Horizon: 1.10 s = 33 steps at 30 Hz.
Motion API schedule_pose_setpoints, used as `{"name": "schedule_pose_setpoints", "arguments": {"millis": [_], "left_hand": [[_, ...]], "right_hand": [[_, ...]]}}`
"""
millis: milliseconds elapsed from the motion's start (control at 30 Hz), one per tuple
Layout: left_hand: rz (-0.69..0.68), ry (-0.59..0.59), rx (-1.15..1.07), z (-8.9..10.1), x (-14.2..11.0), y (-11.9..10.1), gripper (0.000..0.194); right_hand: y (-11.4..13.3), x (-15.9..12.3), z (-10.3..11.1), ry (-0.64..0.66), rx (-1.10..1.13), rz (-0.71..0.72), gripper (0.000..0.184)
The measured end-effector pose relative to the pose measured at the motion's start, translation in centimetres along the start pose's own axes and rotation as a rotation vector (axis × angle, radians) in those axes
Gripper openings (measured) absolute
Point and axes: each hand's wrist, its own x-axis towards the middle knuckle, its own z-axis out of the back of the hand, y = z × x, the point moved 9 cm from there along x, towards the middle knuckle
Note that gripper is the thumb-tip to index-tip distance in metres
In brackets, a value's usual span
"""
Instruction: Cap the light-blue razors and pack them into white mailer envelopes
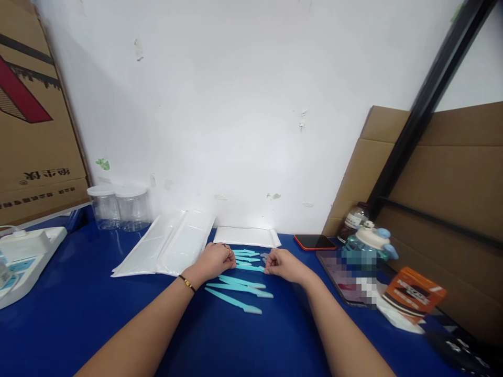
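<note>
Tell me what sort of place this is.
Probably a small packing or work corner: a blue table against a scuffed white wall, with a large printed cardboard box beside it.

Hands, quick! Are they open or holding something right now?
Left hand: fingers closed, pinching one end of a teal stick.
Right hand: fingers closed, pinching the other end.

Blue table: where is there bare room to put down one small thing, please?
Left, between the white power strip and left forearm. In front, between both forearms, nearer than the teal eyebrow razors. A narrower patch, between right forearm and tablet. Crowded: around left hand and right hand; right edge, with water bottle and orange packet.
</note>
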Motion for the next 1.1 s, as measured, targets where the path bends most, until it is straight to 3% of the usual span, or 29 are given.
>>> {"name": "schedule_pose_setpoints", "arguments": {"millis": [233,367,667,767,867,967,1100], "left_hand": [[0.021,-0.016,0.001,0.9,-0.3,-0.1,0.016],[0.019,0.005,-0.012,0.8,-0.3,0.1,0.018],[0.089,0.034,0.018,0.4,-0.2,1.8,0.015],[0.113,-0.059,0.04,0.9,-0.1,2.2,0.013],[0.123,-0.116,0.003,1.3,-0.3,2.1,0.017],[0.062,-0.036,-0.127,0.7,-0.7,1.2,0.021],[-0.057,0.11,-0.23,-0.4,-1.3,-0.6,0.025]], "right_hand": [[0.7,0.0,0.4,-0.039,-0.006,0.048,0.01],[0.7,0.0,0.0,0.028,0.034,0.059,0.013],[-2.2,-0.1,1.9,-0.069,-0.096,-0.08,0.016],[-0.6,-0.3,2.1,-0.141,-0.158,-0.026,0.019],[1.7,-0.7,0.2,-0.002,-0.097,0.046,0.019],[3.4,-1.2,-2.0,0.144,-0.088,0.096,0.021],[4.3,-1.1,-2.3,0.089,-0.177,0.157,0.006]]}}
